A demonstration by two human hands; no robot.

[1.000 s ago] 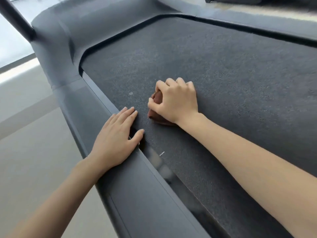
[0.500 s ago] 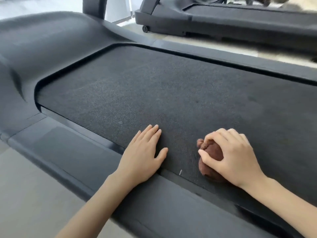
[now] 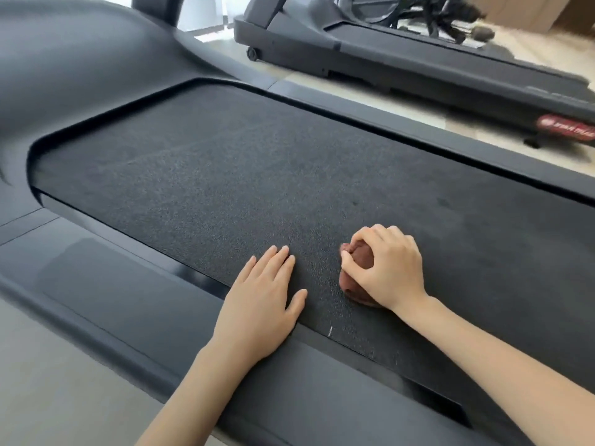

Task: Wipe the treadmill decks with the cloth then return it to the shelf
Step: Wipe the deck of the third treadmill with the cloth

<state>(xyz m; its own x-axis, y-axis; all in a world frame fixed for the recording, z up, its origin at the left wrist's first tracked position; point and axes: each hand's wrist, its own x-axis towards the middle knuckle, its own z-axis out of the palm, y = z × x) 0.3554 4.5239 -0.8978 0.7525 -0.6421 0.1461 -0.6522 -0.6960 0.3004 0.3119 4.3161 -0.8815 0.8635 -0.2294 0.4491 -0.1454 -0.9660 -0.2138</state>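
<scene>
A dark textured treadmill deck (image 3: pixel 244 175) fills the middle of the view. My right hand (image 3: pixel 389 268) is closed over a bunched brown cloth (image 3: pixel 357 275) and presses it onto the belt near the front edge. Most of the cloth is hidden under the fingers and palm. My left hand (image 3: pixel 264 300) lies flat with fingers spread, palm down, across the belt's near edge and the grey side rail (image 3: pixel 128 294), a short way left of the cloth.
A second treadmill (image 3: pixel 402 56) stands behind, across a strip of pale floor (image 3: pixel 370 107). The motor hood (image 3: pixel 74 66) rises at the left end of the deck. Dark equipment legs (image 3: pixel 447 14) are at the top right. No shelf is in view.
My view has swung right and pulled back, bringing the second treadmill into sight. My right hand with the cloth has slid rightwards along the belt, away from my left hand, which shifted onto the belt edge.
</scene>
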